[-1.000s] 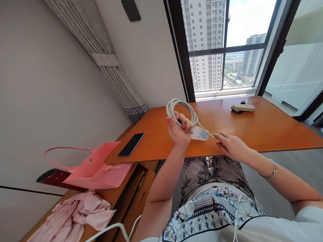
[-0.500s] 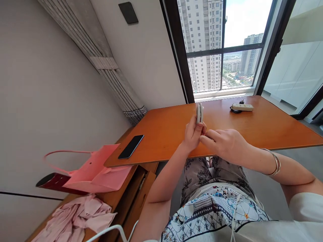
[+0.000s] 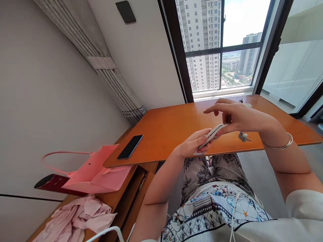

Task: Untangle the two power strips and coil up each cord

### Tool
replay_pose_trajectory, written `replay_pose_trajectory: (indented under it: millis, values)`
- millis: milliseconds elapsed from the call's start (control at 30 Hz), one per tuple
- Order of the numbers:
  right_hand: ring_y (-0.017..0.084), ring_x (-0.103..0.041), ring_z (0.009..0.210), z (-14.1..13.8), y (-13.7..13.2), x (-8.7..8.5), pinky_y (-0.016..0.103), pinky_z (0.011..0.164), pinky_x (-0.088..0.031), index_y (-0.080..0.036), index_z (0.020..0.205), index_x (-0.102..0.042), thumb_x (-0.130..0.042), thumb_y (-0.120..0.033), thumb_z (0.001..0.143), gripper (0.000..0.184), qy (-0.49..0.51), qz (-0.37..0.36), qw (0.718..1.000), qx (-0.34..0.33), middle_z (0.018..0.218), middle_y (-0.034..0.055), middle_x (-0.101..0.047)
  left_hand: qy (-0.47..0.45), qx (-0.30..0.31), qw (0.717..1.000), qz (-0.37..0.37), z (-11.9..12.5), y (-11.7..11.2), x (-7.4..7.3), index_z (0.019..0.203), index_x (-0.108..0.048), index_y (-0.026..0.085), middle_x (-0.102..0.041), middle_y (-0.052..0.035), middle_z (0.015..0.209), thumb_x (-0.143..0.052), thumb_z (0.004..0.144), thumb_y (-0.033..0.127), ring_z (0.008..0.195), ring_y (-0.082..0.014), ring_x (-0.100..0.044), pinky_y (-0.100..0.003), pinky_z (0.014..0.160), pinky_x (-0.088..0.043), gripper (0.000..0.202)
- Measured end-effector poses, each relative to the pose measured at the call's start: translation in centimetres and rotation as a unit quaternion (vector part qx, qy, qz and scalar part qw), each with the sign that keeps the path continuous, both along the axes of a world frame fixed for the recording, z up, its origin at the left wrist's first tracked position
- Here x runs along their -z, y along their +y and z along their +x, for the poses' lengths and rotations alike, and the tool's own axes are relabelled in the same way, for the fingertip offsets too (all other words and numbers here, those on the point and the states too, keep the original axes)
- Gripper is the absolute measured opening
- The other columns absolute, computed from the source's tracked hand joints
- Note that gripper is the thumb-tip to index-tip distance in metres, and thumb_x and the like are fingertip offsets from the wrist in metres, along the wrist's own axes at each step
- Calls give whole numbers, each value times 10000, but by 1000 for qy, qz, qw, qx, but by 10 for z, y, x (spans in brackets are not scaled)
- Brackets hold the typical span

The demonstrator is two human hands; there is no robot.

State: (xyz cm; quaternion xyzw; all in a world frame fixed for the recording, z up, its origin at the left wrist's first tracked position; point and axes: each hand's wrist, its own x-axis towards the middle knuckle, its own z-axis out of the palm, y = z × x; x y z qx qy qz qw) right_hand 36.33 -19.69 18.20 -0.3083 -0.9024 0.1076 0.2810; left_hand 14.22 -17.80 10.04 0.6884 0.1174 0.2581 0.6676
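Note:
A flat pale grey-white thing of two thin layers (image 3: pixel 211 137) is held over the table's near edge; its exact kind is unclear. Its lower left end lies in my left hand (image 3: pixel 193 144), thumb on top and fingers beneath. My right hand (image 3: pixel 236 116) meets the upper right end between thumb and a curled finger, while its index finger stretches out to the left. Just under the right hand shows a white plug (image 3: pixel 243 136) with metal prongs. Its lead goes up behind the hand, and where it runs is hidden.
On the orange-brown table (image 3: pixel 161 131) a black phone (image 3: pixel 130 147) lies at left. A white power strip (image 3: pixel 248 105) at the back right is mostly behind my right hand. Left of the table are a pink bag (image 3: pixel 98 168) and pink cloth (image 3: pixel 83 215).
The pale thing has come down from upright to slanting right. My right hand has risen and moved right, onto its end. The white plug has come into view below it.

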Motion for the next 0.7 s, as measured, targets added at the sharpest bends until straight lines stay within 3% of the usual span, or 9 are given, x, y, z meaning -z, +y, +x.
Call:
replay_pose_trajectory:
  millis: [167, 333, 400, 533, 600, 700]
  values:
    - [92, -490, 686, 4, 20, 15, 262, 613, -468, -225, 1310, -641, -745, -475, 825, 556, 68, -83, 993, -43, 1028, 44, -592, -29, 34, 998, -48, -2, 7, 5, 809, -508, 191, -295, 114, 443, -671, 765, 719, 334, -29, -143, -190, 343, -122, 555]
    - [124, -518, 760, -1, 35, 51, 281, 670, -474, -191, 1103, -726, -683, -483, 884, 368, 213, -46, 976, 12, 926, 43, -576, -135, -21, 985, -103, -8, 12, 7, 700, -424, 205, -197, 145, 385, -721, 760, 663, 286, -19, -85, -182, 343, -120, 549]
    - [142, -539, 790, -9, 39, 70, 280, 672, -475, -189, 1009, -733, -589, -540, 935, 387, 271, -47, 961, 37, 886, 49, -578, -190, -64, 970, -138, -8, 13, 3, 672, -381, 212, -132, 152, 372, -660, 822, 656, 280, -25, -40, -181, 338, -122, 546]
    - [144, -550, 723, -31, 37, 105, 260, 584, -459, -200, 1235, -625, -412, -681, 961, 594, 385, -177, 906, 19, 866, 46, -606, -254, -144, 933, -209, -3, 8, -4, 649, -340, 214, -75, 140, 382, -380, 971, 661, 290, -45, 14, -190, 338, -123, 552]
    - [152, -570, 758, -42, 33, 117, 269, 617, -482, -219, 1362, -515, -443, -691, 945, 635, 414, -204, 887, -16, 903, 43, -613, -272, -163, 923, -219, 1, 5, -5, 642, -335, 212, -76, 133, 383, -322, 993, 644, 293, -49, 18, -191, 340, -126, 557]
    - [145, -569, 797, -54, 27, 125, 274, 683, -502, -241, 1389, -452, -591, -617, 906, 627, 430, -215, 876, -51, 937, 30, -587, -297, -183, 915, -203, 3, 2, -5, 645, -352, 208, -81, 128, 384, -286, 1018, 601, 302, -51, 28, -188, 342, -116, 546]
